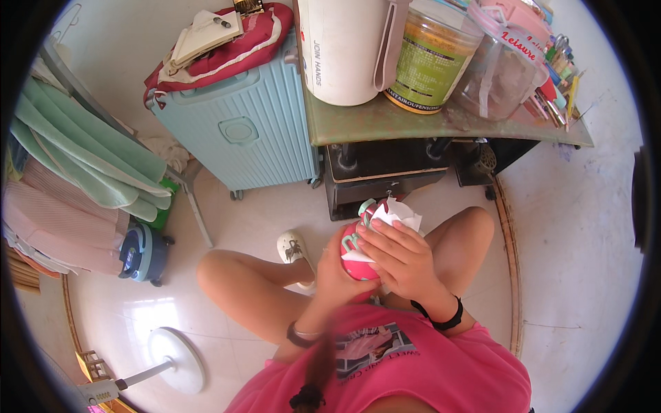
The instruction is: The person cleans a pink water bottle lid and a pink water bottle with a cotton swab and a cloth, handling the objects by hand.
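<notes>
A bright pink bottle (360, 272) with mint-green fittings is held over my lap, between my bent knees. Around its left side and base wraps my left hand (330, 271), gripping it. My right hand (400, 253) presses a white paper tissue (397, 214) against the bottle's upper part, fingers lying flat over it. Part of the tissue sticks out beyond the fingertips, and another edge shows beneath the palm. A mint-green loop (351, 242) shows between the hands. Much of the lid is hidden by tissue and fingers.
Ahead stands a glass-topped desk (356, 126) bearing a white tumbler (341, 57), a food tub (431, 62) and a clear jar (488, 82). A light-blue suitcase (248, 129) is beside it. Left are a clothes rack (193, 206) and a blue bucket (144, 253); a fan base (178, 356) stands lower left.
</notes>
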Available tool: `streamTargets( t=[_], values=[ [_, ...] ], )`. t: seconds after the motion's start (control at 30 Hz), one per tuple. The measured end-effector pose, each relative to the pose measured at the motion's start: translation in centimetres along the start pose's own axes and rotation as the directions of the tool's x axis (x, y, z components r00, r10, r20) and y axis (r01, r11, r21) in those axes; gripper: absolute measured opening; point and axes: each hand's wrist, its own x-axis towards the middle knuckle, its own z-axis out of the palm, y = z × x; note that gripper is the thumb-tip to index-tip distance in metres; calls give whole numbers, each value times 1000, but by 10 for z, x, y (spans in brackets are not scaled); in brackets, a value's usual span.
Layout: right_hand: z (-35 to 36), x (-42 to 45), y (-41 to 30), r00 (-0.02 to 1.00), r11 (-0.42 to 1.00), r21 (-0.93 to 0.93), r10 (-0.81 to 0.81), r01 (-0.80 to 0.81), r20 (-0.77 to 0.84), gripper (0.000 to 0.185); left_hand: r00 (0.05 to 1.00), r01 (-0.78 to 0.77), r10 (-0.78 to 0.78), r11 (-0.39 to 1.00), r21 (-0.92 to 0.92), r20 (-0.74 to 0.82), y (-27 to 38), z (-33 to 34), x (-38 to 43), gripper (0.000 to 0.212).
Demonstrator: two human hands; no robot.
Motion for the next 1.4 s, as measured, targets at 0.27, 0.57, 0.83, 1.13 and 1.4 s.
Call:
streamTargets(
  t=[0.27,0.57,0.83,1.13,1.4],
  values=[
    [1,-14,29,981,951,305,15,46,-193,27,1000,12,-12,999,-52,9,0,-2,-1,109],
    [19,-15,49,674,184,966,738,-180,-15,53,996,61,-30,904,-422,79,-1,-6,-2,112],
    [33,5,17,836,94,958,517,-270,185,85,994,1,41,928,-371,104,-3,-3,-5,114],
    [47,1,1,827,298,933,563,-204,1,83,996,-77,59,937,-340,-63,-3,4,-5,113],
    [69,-10,-10,906,716,654,409,-244,-110,86,980,-39,-56,886,-463,-190,-21,2,-6,106]
  ],
)
